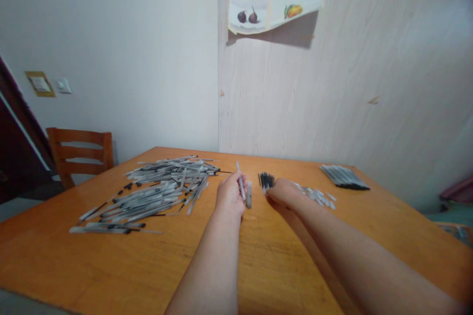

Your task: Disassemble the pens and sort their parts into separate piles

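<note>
My left hand (228, 192) is closed around a slim translucent pen barrel (241, 182), which points away from me and a little up. Just right of that hand, a few clear-grey pen parts (249, 197) lie on the table. My right hand (284, 191) reaches to the near end of a bunch of thin black sticks (266, 179) that look like pen refills. Its fingers are curled together there, and what they pinch, if anything, is hidden. Beside its wrist lie loose whitish pen caps (320, 196), partly covered by the forearm.
A large heap of pen parts (158, 189), clear tubes with black pieces, spreads over the left side of the wooden table (273, 266). A neat row of dark-ended pens (343, 177) lies at the back right. A wooden chair (81, 150) stands beyond the left edge.
</note>
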Demonstrator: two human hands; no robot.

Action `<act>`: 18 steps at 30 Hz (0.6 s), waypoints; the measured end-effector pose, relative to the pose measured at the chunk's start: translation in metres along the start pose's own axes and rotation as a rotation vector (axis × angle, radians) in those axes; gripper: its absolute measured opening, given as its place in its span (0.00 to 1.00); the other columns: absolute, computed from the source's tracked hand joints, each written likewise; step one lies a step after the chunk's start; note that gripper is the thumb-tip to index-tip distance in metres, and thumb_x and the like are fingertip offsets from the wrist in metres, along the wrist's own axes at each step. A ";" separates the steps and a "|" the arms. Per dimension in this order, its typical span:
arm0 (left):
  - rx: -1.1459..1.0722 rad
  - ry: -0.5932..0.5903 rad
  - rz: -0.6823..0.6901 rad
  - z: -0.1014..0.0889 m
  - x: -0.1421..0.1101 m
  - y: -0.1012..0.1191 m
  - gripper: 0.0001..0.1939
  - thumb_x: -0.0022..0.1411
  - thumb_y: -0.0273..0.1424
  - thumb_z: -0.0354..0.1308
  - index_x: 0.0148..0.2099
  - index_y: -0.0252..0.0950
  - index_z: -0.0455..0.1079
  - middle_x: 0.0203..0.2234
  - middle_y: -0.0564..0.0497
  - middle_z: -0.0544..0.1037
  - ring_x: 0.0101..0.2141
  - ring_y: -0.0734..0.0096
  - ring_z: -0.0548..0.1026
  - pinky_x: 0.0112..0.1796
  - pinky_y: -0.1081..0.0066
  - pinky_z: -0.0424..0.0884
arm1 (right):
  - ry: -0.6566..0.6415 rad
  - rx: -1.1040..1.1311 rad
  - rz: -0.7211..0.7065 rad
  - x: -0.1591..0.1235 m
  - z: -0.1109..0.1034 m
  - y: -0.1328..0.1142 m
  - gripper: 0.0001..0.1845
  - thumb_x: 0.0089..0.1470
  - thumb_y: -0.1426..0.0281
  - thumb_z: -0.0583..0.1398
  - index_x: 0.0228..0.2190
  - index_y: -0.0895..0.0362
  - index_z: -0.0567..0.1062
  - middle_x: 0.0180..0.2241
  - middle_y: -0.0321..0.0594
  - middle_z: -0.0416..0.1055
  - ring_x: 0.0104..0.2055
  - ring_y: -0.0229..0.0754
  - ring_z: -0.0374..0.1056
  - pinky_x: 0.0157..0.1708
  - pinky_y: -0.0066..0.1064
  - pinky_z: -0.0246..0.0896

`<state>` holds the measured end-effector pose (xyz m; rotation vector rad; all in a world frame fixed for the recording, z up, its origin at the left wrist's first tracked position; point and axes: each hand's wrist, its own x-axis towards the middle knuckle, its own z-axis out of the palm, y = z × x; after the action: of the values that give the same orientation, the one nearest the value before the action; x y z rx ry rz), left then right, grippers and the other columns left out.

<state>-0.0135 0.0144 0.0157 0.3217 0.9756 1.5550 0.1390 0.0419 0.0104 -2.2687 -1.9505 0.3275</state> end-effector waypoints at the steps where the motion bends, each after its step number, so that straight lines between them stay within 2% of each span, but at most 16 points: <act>1: 0.000 0.003 -0.001 0.000 -0.001 0.000 0.05 0.59 0.27 0.60 0.31 0.31 0.70 0.22 0.51 0.74 0.18 0.80 0.69 0.20 0.78 0.61 | -0.003 -0.004 0.002 0.000 0.000 0.000 0.18 0.48 0.65 0.60 0.39 0.60 0.82 0.40 0.59 0.78 0.43 0.56 0.75 0.38 0.38 0.68; 9: -0.001 0.007 -0.008 0.001 -0.005 0.002 0.05 0.58 0.26 0.60 0.30 0.31 0.70 0.22 0.51 0.74 0.18 0.80 0.69 0.21 0.78 0.61 | -0.011 -0.049 0.003 -0.003 -0.003 -0.001 0.20 0.50 0.65 0.59 0.42 0.60 0.81 0.42 0.58 0.78 0.45 0.55 0.75 0.38 0.37 0.68; 18: -0.002 0.009 -0.012 0.001 -0.004 0.003 0.05 0.59 0.26 0.59 0.30 0.31 0.69 0.22 0.50 0.74 0.18 0.80 0.69 0.20 0.78 0.61 | -0.008 -0.068 0.002 -0.006 -0.004 -0.001 0.22 0.53 0.62 0.57 0.44 0.61 0.81 0.45 0.60 0.76 0.48 0.59 0.73 0.43 0.42 0.67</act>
<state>-0.0135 0.0114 0.0194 0.3073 0.9809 1.5475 0.1381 0.0359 0.0146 -2.3139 -1.9934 0.2746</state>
